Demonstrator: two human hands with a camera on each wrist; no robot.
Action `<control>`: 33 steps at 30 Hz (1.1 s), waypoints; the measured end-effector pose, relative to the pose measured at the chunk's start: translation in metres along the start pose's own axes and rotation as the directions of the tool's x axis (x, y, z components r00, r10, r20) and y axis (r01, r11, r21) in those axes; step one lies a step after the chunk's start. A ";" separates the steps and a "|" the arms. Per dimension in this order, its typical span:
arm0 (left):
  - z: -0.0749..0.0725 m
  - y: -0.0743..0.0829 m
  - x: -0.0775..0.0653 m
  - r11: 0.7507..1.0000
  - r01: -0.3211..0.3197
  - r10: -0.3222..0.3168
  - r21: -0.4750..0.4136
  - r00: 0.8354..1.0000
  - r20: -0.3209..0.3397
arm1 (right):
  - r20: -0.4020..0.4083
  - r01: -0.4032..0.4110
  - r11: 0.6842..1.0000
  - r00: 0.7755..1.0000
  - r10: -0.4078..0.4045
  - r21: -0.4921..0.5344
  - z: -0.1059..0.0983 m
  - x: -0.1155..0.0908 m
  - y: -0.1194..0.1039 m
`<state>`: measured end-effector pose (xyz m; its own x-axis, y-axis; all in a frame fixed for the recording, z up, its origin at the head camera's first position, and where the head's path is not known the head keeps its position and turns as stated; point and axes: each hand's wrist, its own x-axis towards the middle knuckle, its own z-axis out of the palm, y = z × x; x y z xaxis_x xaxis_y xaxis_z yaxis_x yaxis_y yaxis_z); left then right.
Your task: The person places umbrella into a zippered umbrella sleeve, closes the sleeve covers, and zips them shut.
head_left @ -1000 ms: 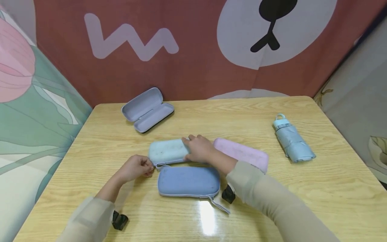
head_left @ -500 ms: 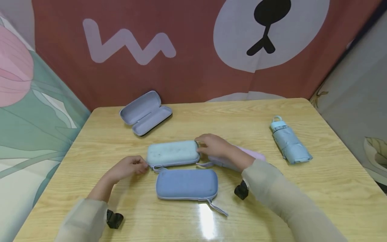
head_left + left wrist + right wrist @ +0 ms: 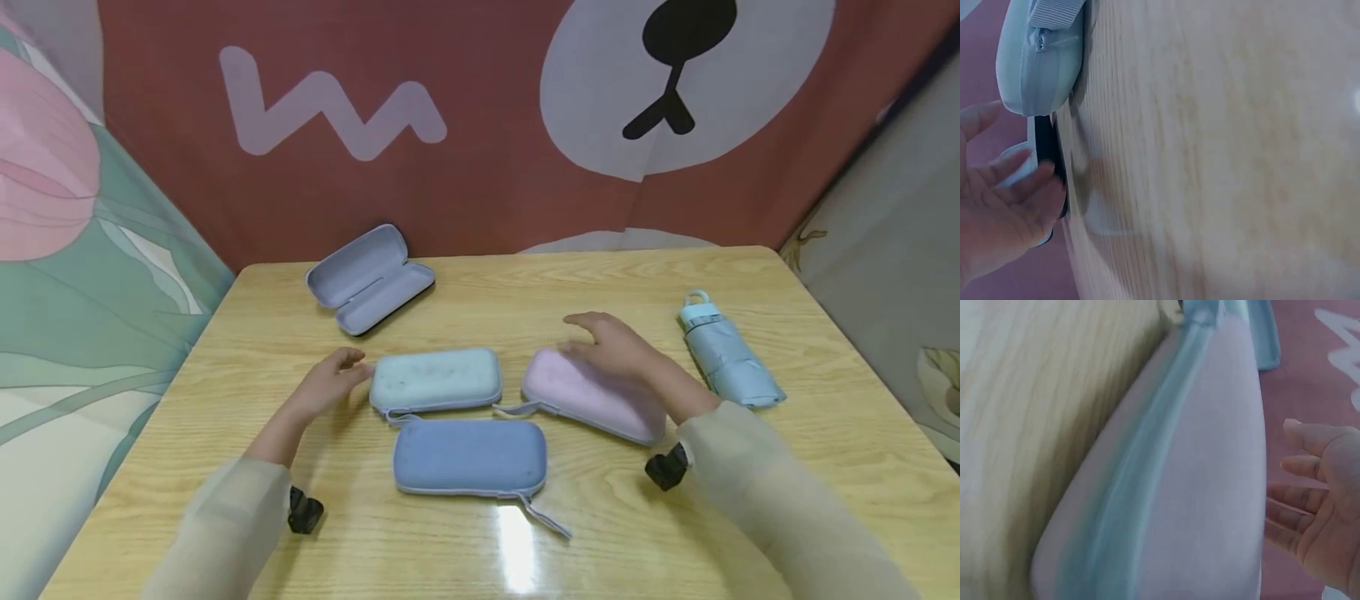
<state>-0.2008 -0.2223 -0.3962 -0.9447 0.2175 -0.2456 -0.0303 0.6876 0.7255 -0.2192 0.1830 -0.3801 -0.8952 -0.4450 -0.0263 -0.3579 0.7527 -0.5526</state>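
Note:
Three zipped cases lie in the middle of the table: a mint green one (image 3: 437,379), a blue one (image 3: 471,456) nearer the front, and a pink one (image 3: 592,396) at the right. My left hand (image 3: 330,385) is beside the mint case's left end, fingers loosely spread and holding nothing. Over the pink case's far edge hovers my right hand (image 3: 615,346), its fingers extended. The right wrist view shows that hand (image 3: 1329,500) with nothing in it, behind the pink case (image 3: 1204,469). In the left wrist view, the mint case's end (image 3: 1041,69) stands above the fingers.
A grey-lavender case (image 3: 371,279) stands open, lid raised, at the back left of the wooden table (image 3: 225,400). At the right lies a folded light blue umbrella (image 3: 729,354). Printed fabric (image 3: 487,192) hangs behind the table.
My right hand has left the mint case and moved right, over the pink case. My left hand has moved slightly forward from the mint case's strap, its fingers opening. The cases stay about where they were.

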 end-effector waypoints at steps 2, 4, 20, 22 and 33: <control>0.000 -0.001 0.005 1.000 0.011 -0.011 0.001 1.000 -0.024 | -0.012 -0.042 0.999 0.999 0.042 0.003 -0.005 -0.008 0.009; 0.000 -0.001 0.009 1.000 0.022 -0.021 0.004 0.998 -0.051 | -0.020 -0.083 0.997 0.996 0.083 0.007 -0.009 -0.017 0.018; -0.005 -0.003 0.041 0.997 -0.028 0.043 0.078 0.982 -0.186 | -0.154 -0.292 0.947 0.950 0.271 -0.136 -0.027 -0.066 0.063; -0.006 -0.004 0.045 0.996 -0.036 0.052 0.081 0.976 -0.214 | -0.182 -0.301 0.939 0.945 0.271 -0.164 -0.028 -0.071 0.068; -0.013 -0.008 0.059 0.998 0.005 0.011 0.063 0.966 -0.259 | -0.251 -0.452 0.880 0.877 0.409 -0.147 -0.025 -0.097 0.089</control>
<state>-0.2607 -0.2241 -0.4084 -0.9973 0.0386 -0.0628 -0.0147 0.7312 0.6820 -0.1704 0.3053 -0.4061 -0.9984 0.0396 -0.0399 0.0512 0.9348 -0.3515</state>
